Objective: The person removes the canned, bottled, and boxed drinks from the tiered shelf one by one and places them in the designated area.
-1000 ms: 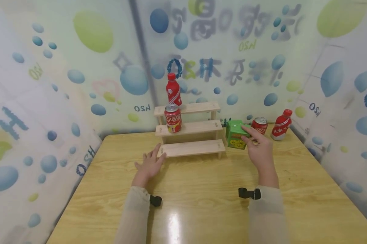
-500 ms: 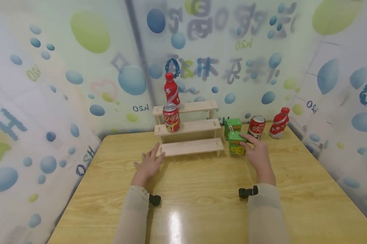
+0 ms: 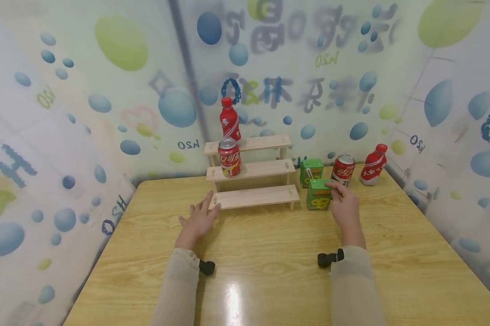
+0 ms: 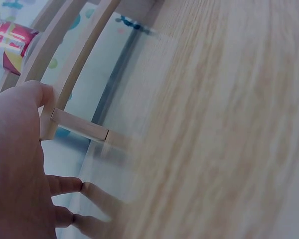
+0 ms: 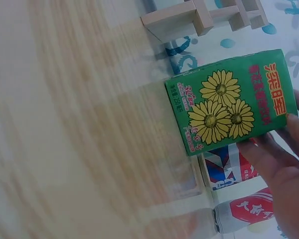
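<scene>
Head view: right hand (image 3: pixel 345 206) pinches the nearer green cardboard drink carton (image 3: pixel 318 194), upright near the pale wooden three-tier shelf (image 3: pixel 256 197) (can't tell if tabletop (image 3: pixel 277 258) contact). Left hand (image 3: pixel 197 220), fingers spread, touches shelf. Probably carton-transfer step; next calls for firm pinch, shelf held steady.

Toward one o'clock, the front green carton (image 3: pixel 319 194) partly hid the rear carton (image 3: pixel 317 171), and the right hand (image 3: pixel 344 203) masked some of the lower can (image 3: pixel 344 167). Near twelve, the shelf can (image 3: pixel 230 159) hid the foot of the upper bottle (image 3: pixel 230 122). I found the wall lettering (image 3: pixel 280 88) blurred; in the left wrist view, the left hand (image 4: pixel 15 159) was cut off at eight.
</scene>
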Tool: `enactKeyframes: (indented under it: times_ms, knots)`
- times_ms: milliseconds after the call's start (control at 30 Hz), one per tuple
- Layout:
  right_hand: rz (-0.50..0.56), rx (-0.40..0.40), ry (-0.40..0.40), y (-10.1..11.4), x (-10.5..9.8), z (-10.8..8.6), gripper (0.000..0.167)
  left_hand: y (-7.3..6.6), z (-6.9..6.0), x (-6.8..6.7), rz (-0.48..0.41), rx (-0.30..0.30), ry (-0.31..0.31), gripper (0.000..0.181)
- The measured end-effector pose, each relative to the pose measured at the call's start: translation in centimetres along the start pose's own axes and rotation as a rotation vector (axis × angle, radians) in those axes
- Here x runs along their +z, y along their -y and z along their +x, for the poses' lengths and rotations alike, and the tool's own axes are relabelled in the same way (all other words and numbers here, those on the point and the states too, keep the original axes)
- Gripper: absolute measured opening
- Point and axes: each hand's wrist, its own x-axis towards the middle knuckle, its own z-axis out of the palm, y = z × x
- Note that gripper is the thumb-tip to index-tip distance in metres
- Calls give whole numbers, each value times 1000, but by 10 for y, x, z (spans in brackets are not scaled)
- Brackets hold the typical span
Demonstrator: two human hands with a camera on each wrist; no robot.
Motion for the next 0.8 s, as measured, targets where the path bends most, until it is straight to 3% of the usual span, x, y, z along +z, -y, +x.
enactKeyframes:
  times_ms: [433,800]
  knots:
    - [2,28,-37,2,5,4,37,1,-1,1,-8,-3,-4,76]
    - [12,-80,-37,11,5,4,32,1,3,1,4,-7,-5,77]
